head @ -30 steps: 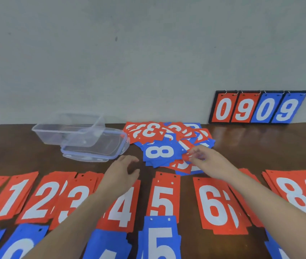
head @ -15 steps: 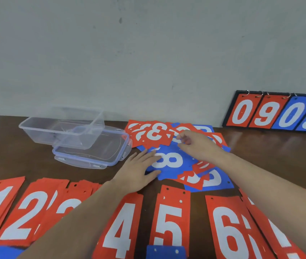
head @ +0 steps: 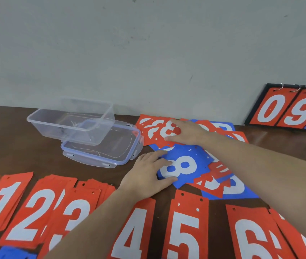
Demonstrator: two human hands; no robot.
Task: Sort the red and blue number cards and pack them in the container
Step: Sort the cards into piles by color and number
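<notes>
The left hand (head: pixel 146 176) is lying flat, fingers straight and spread, on the near-left edge of a blue 8 card (head: pixel 184 166) in the mixed pile (head: pixel 195 152) at the middle of the brown counter (head: pixel 8 146). The right hand (head: pixel 187 132) is pressing flat, fingers extended, on a red 3 card (head: pixel 159 130) at the pile's far side. Left of the pile, the clear container (head: pixel 70 120) is sitting partly on its lid (head: pixel 111 148). Sorted red stacks (head: pixel 36 212) are running along the near edge. A scoreboard (head: pixel 288 107) is leaning against the wall, far right.
</notes>
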